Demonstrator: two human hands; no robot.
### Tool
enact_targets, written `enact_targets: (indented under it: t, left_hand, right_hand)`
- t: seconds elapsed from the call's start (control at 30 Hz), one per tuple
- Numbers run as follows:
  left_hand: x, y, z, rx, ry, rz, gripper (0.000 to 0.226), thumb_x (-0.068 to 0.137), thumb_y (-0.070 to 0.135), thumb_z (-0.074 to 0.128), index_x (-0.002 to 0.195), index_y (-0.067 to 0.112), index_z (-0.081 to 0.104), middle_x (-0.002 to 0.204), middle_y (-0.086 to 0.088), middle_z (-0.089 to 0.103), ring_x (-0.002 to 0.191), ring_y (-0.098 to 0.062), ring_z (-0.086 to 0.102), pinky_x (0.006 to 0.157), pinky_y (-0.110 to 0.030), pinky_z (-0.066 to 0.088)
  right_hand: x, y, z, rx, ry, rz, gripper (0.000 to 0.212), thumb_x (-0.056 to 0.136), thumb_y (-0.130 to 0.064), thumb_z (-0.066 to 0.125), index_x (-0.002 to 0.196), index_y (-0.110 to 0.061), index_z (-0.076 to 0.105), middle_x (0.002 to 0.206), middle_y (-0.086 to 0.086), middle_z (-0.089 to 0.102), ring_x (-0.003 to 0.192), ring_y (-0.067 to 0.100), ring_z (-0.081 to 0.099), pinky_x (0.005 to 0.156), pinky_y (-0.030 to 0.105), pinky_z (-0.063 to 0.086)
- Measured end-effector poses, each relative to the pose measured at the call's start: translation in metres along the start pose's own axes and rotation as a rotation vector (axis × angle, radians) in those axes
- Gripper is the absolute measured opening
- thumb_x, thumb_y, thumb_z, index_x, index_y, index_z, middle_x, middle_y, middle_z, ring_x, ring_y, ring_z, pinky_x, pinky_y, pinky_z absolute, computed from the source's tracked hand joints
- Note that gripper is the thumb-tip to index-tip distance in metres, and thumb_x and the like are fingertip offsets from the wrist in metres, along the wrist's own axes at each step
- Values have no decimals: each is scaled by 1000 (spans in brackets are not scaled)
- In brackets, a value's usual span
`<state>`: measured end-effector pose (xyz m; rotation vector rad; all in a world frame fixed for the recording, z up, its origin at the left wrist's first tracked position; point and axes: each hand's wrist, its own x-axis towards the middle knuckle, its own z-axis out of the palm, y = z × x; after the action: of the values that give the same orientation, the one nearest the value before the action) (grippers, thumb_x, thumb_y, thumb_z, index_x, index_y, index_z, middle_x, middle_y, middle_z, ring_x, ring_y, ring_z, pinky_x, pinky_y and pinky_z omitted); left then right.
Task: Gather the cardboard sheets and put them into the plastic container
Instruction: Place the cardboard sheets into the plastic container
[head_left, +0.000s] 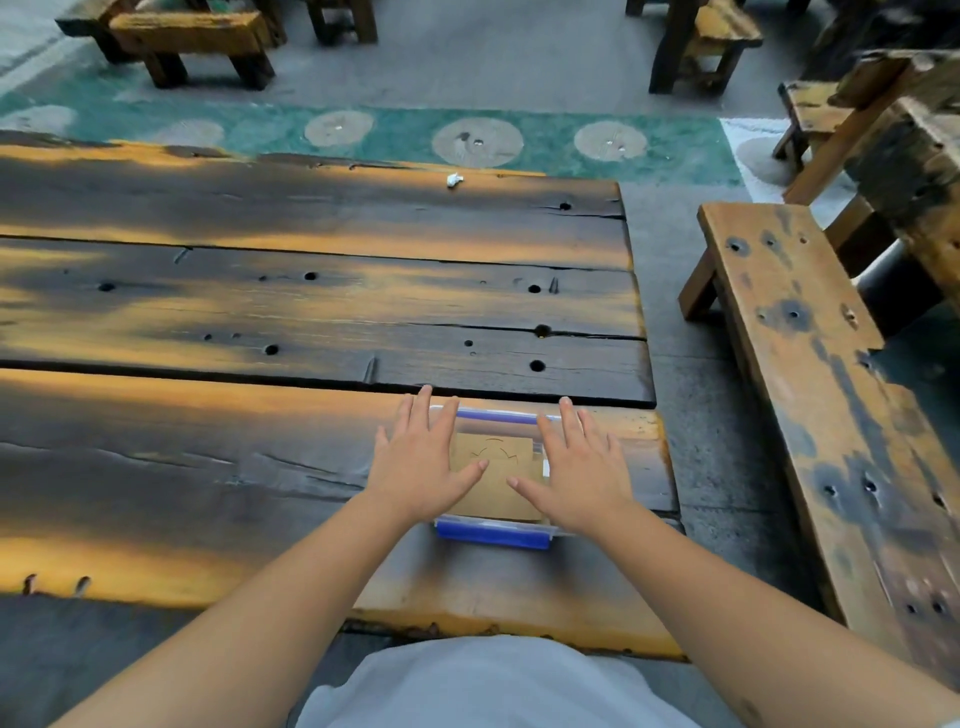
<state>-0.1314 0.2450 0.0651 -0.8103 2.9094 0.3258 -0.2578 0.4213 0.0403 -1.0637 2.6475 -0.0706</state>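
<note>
Cardboard sheets (493, 480) inside the plastic container (493, 535), under two flat, open hands.

Left hand (421, 460) and right hand (576, 475) spread palm-down on the clear lid, covering both sides. Long axis apparently running away from the body; outline partly hidden. Blue clips at near and far ends. Near the right end of the scorched plank table (260, 312).

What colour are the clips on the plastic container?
Blue, on the plastic container's near and far edges; clearest in the head view.
</note>
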Motion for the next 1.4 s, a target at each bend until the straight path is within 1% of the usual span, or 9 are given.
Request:
enact_targets:
  t: [0.23, 0.4, 0.7, 0.87, 1.07, 1.17, 1.2, 1.27, 1.4]
  left_hand:
    - [-1, -11, -13, -15, 61, 23, 90, 75, 78, 28, 151, 31, 16, 164, -5, 5, 150, -28, 3, 110, -59, 26]
    - [4, -32, -23, 19, 17, 63, 89, 75, 77, 27, 151, 32, 15, 164, -5, 5, 150, -28, 3, 110, -58, 27]
    - [20, -41, -34, 28, -36, 220, 86, 77, 75, 32, 150, 31, 19, 164, -6, 3, 150, -29, -1, 112, -59, 24]
    - [31, -32, -38, 23, -83, 358, 86, 79, 74, 37, 151, 32, 17, 164, -6, 2, 150, -31, 0, 113, -59, 19]
    - [31, 7, -27, 39, -133, 603, 84, 77, 73, 34, 149, 33, 17, 163, -8, 7, 149, -34, 6, 113, -58, 23]
    - [20, 31, -22, 33, -151, 724, 81, 76, 71, 38, 145, 28, 26, 160, -10, 15, 147, -34, 14, 108, -57, 28]
    - [10, 50, -20, 43, -143, 809, 79, 76, 70, 38, 141, 27, 29, 156, -11, 21, 144, -34, 20, 105, -56, 32]
    - [4, 60, -18, 40, -120, 857, 76, 75, 69, 37, 137, 25, 31, 150, -11, 28, 139, -34, 26, 101, -53, 35]
    - [-27, 116, -11, 63, -162, 1013, 82, 78, 69, 37, 146, 27, 24, 160, -11, 17, 147, -31, 13, 109, -57, 28]
  right_hand:
    - [4, -11, -12, 2, 44, 6, 102, 73, -88, 19, 156, -31, 6, 167, 3, -6, 153, 24, -5, 119, 54, 10]
    - [4, -27, -14, -19, 17, 30, 102, 74, -86, 32, 156, -31, 9, 167, 3, -5, 153, 25, -4, 118, 55, 10]
    - [-7, -41, -18, 5, 28, 162, 102, 75, -87, 28, 156, -30, 7, 167, 3, -3, 153, 25, -1, 119, 53, 12]
    - [-28, -44, -19, 41, 60, 305, 101, 73, -86, 25, 155, -29, 11, 166, 4, 6, 152, 25, 3, 118, 53, 12]
    - [-79, -37, -12, 76, 40, 510, 101, 76, -86, 24, 157, -27, 9, 167, 5, 2, 153, 26, 1, 118, 55, 11]
    - [-107, -34, -7, 123, 36, 605, 102, 75, -88, 23, 157, -29, 7, 167, 3, -1, 153, 24, 0, 119, 54, 11]
    - [-130, -30, -4, 151, 56, 671, 101, 76, -87, 24, 157, -29, 8, 167, 2, -1, 153, 24, 0, 119, 54, 11]
    - [-142, -30, 0, 168, 60, 705, 100, 76, -85, 28, 157, -30, 8, 167, 1, 0, 153, 23, 0, 119, 53, 10]
    - [-203, -13, 9, 203, 107, 874, 99, 74, -85, 27, 156, -31, 10, 167, 0, 6, 153, 23, 2, 119, 53, 11]
